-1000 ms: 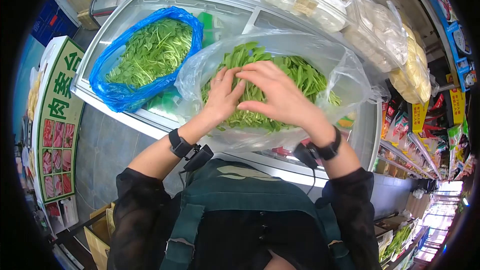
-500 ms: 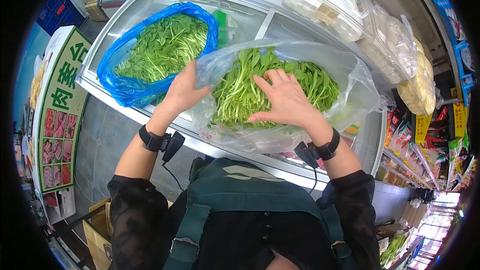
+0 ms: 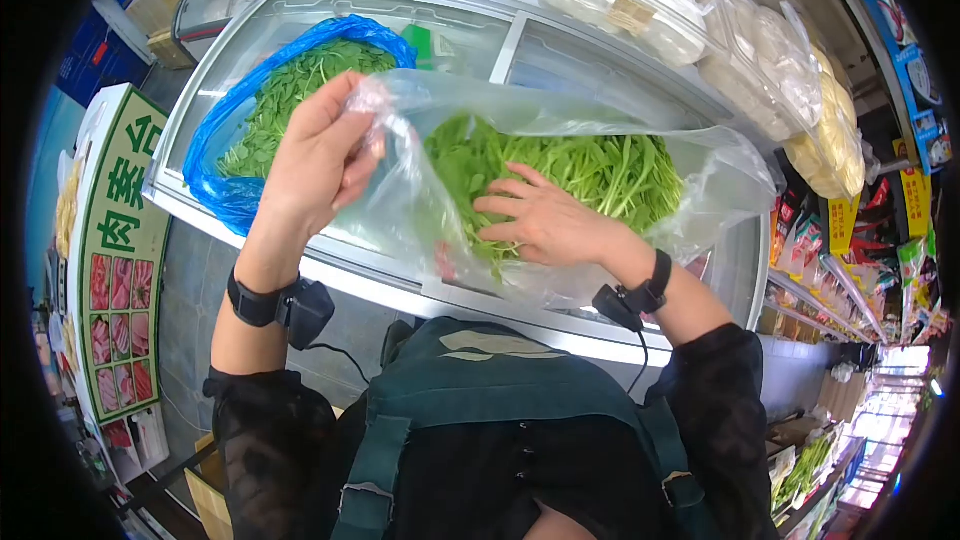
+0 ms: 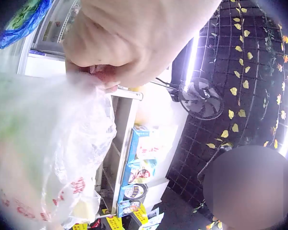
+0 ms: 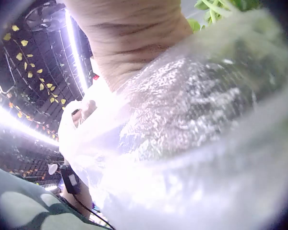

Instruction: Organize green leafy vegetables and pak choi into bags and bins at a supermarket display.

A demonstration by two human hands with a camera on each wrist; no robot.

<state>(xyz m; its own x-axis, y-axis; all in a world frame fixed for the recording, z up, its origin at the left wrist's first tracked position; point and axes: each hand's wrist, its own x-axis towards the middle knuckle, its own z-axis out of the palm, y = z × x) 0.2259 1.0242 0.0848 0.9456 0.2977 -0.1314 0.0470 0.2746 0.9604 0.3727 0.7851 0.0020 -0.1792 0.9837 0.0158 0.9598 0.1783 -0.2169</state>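
Observation:
My left hand (image 3: pixel 322 145) grips the gathered left edge of a clear plastic bag (image 3: pixel 405 155) and holds it raised; the left wrist view shows that bag (image 4: pixel 81 139) hanging from the curled fingers, with red print on it. Inside the bag lies a heap of leafy green vegetables (image 3: pixel 620 170). My right hand (image 3: pixel 555 225) rests on the near left part of the heap, fingers spread over the stems. In the right wrist view, the bag's film (image 5: pixel 182 115) covers much of the picture and hides the right fingers. Behind the left hand is a blue bag (image 3: pixel 215 190) of similar greens.
Both bags sit on the glass top of a white-framed chest freezer (image 3: pixel 350 262). Clear tubs (image 3: pixel 620 15) of white goods stand at its back right. Shelves of packaged goods (image 3: pixel 850 250) line the right side. A green sign (image 3: pixel 120 260) stands to the left.
My left hand has left the greens, moved left and taken hold of the bag's edge, lifting it. My right hand has stayed on the greens and shifted slightly lower, its fingers spreading.

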